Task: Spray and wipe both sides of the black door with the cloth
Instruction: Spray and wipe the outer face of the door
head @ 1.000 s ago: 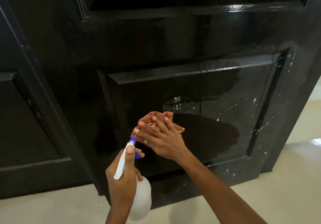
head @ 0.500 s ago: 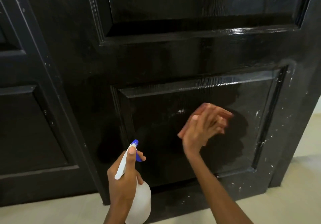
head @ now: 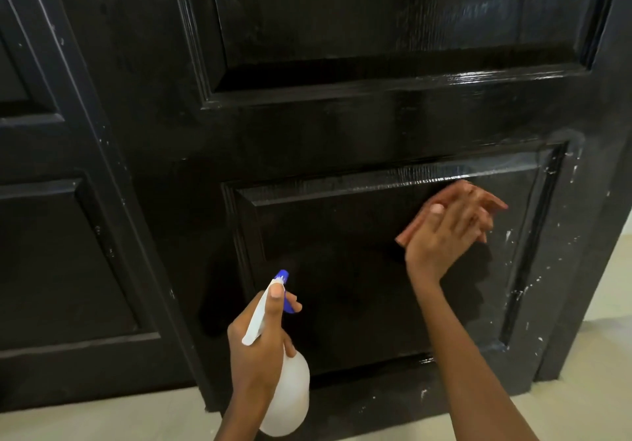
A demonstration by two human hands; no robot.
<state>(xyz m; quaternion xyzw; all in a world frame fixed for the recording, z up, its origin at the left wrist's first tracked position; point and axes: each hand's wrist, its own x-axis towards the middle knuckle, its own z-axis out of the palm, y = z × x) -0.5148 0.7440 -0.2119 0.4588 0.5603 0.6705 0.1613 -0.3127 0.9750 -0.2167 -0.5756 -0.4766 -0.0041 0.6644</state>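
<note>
Two bare hands work in front of the glossy black panelled wooden door (head: 342, 132), which fills most of the view and stands on a pale tiled floor (head: 102, 420). Taking the door's lower recessed panel (head: 342, 269) as the landmark: the right hand (head: 441, 235) lies flat against the upper right part of that panel, just below its top moulding, fingers (head: 478, 214) straight and lightly spread, pressing a folded reddish-brown cloth (head: 410, 232) to the wet-looking surface. The cloth shows beyond the fingertips and past the thumb side of the hand; motion blur makes its exact edges hard to judge, so it may be folded rather than bunched. The left hand (head: 260, 348) is held in front of the lower left part of the same panel, clear of the wood, its fingers curled round the neck of a translucent white plastic spray bottle (head: 290, 392), with the thumb lying along the top of the white spray head and a finger hooked over the blue trigger. The bottle's blue nozzle tip (head: 283, 274) points toward the panel. Right of the panel, the door's stile carries scattered white specks and smears (head: 547, 173). Above the panel sits another recessed panel with a bright sheen along its lower edge. Left of it stands a second black panelled leaf (head: 61, 252).
</note>
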